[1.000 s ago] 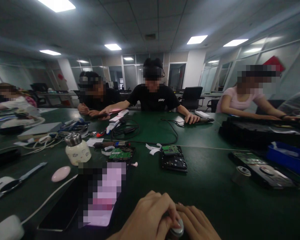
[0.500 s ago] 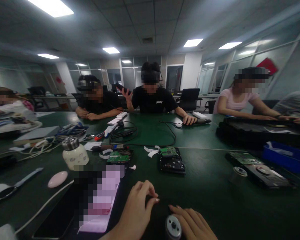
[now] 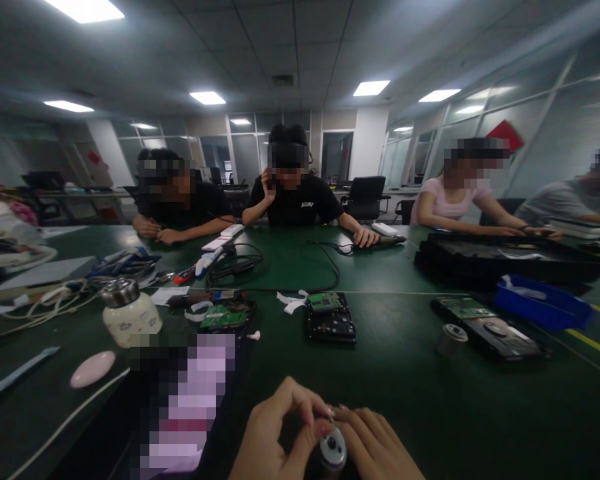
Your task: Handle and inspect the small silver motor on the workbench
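At the bottom centre, a small metal cylinder that looks like an electric motor (image 3: 334, 451) stands with its round, holed end facing up. My right hand (image 3: 377, 440) is curled against its right side and holds it. My left hand (image 3: 283, 427) comes from the left with thumb and forefinger pinched at the motor's upper rim. Whatever lies between those fingertips is too small to make out. The fingertips of both hands meet just above the motor.
Ahead lie opened hard drives with green boards (image 3: 330, 317). A second metal cylinder (image 3: 453, 339) stands beside another opened drive (image 3: 490, 327), near a blue tray (image 3: 543, 303). On the left are a tablet with a lit screen (image 3: 195, 400), a cream jar (image 3: 130, 317) and cables. Co-workers sit opposite.
My left hand has moved right and down, bringing its pinched fingertips to the motor and my right fingers. The view has turned slightly right. The person opposite has raised a hand to the head.
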A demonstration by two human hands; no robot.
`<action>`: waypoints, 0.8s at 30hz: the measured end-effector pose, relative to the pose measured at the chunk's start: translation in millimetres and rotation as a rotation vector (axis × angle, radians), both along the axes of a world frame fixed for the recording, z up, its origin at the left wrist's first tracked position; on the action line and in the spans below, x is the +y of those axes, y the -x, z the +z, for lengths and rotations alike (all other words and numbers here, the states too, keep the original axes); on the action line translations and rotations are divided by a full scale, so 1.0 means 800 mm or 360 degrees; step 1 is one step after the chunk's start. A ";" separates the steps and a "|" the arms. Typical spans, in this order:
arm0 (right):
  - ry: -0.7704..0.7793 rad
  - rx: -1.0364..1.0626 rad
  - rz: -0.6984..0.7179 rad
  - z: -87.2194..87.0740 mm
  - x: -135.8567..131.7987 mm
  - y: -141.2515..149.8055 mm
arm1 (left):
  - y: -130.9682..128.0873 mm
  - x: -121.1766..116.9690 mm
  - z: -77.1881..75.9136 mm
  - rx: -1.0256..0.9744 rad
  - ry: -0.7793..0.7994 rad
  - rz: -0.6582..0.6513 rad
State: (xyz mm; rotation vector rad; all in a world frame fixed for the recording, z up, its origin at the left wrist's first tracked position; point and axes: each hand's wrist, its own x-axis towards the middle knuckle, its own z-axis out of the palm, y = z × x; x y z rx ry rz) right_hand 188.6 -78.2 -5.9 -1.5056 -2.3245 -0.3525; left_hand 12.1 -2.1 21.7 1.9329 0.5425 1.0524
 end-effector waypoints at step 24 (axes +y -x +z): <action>0.0629 0.0413 -0.0172 0.022 -0.015 0.021 | 0.013 -0.009 0.023 0.0390 -0.0416 0.0009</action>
